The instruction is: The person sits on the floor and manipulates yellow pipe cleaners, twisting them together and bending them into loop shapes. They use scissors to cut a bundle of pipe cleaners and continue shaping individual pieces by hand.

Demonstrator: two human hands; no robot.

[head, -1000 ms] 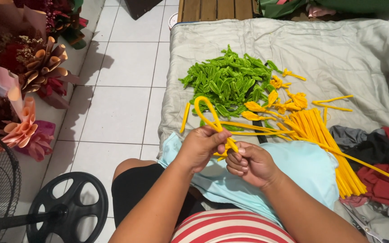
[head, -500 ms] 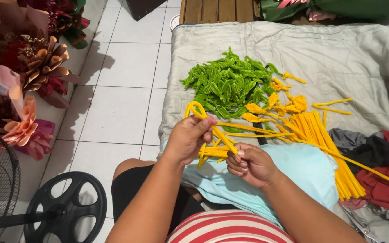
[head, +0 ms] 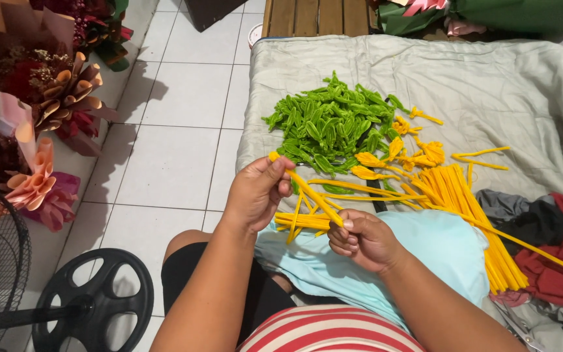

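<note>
From the head view, the left hand [head: 255, 195] and the right hand [head: 363, 240] both have fingers clamped on one yellow pipe cleaner [head: 311, 194], stretched between them above the light blue cloth [head: 438, 248], near the pile of green pipe-cleaner leaves [head: 327, 127].

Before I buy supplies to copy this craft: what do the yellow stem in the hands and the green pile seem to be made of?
The yellow stem, held between left hand and right hand, looks like a fuzzy chenille pipe cleaner: matte, thin, holding its line. The green pile seems to be the same fuzzy wire, bent into leaf loops.
</note>
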